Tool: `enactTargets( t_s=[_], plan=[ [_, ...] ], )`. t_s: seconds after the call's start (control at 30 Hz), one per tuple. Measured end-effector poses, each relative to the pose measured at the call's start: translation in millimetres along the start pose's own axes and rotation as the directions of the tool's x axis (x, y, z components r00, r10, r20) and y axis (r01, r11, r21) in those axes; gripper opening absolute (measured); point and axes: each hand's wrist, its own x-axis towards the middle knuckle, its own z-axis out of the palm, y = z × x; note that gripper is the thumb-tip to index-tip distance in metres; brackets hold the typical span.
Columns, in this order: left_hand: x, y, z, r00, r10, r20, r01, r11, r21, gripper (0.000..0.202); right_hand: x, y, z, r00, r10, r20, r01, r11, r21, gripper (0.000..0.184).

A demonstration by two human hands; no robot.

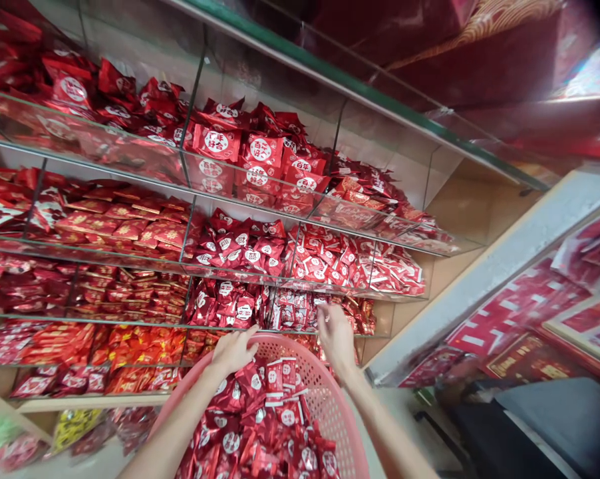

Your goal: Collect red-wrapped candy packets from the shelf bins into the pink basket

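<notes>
A pink plastic basket with a perforated wall stands before me. It holds a heap of small red packets with white round labels. My left hand is at the basket's far rim, near a shelf edge, with its fingers stretched and thumb apart. It holds nothing that I can see. My right hand reaches past the rim to a low shelf compartment of red-and-white packets. Its fingers are curled and slightly blurred; whatever they grip is hidden.
Glass-fronted shelves with dividers hold rows of red packets. A thick glass shelf edge crosses overhead. At right are a white post, hanging red goods and a dark grey seat-like object. Bagged goods lie at lower left.
</notes>
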Motion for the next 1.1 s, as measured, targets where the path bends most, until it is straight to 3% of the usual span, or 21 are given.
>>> enactTargets(
  t_s=[0.1, 0.17, 0.37, 0.5, 0.73, 0.9, 1.1],
  plan=[
    [-0.1, 0.0, -0.2, 1.0, -0.001, 0.005, 0.001, 1.0, -0.002, 0.05, 50.9, 8.2, -30.7, 0.988, -0.099, -0.115, 0.094, 0.994, -0.05, 0.024],
    [-0.1, -0.5, 0.2, 1.0, 0.003, 0.0, -0.003, 1.0, 0.0, 0.05, 81.5, 20.1, -45.0, 0.983, -0.147, -0.109, 0.133, 0.983, -0.13, 0.025],
    [1.1, -3.4, 3.1, 1.0, -0.001, -0.004, 0.001, 1.0, -0.01, 0.049, 135.3, 53.7, -54.0, 0.989, -0.084, 0.118, 0.125, 0.907, -0.403, 0.046],
    [1.0, -4.7, 4.1, 1.0, 0.003, -0.016, -0.004, 1.0, -0.02, 0.048, 144.9, 52.9, -48.9, 0.979, -0.005, 0.203, 0.115, 0.835, -0.537, 0.041],
    [-0.5, -3.9, 2.3, 1.0, 0.011, -0.013, -0.012, 1.0, -0.015, 0.048, 146.1, 50.4, -47.2, 0.981, 0.017, 0.192, 0.109, 0.773, -0.626, 0.035],
    [-0.4, -4.0, 1.3, 1.0, 0.013, -0.013, -0.013, 1.0, -0.018, 0.049, 144.8, 51.8, -51.5, 0.973, -0.071, 0.22, 0.196, 0.756, -0.625, 0.027],
    [-0.4, -3.1, 0.5, 1.0, 0.002, -0.012, -0.002, 1.0, -0.018, 0.049, 141.0, 47.6, -56.0, 0.975, -0.172, 0.144, 0.224, 0.721, -0.656, 0.017]
  ],
)
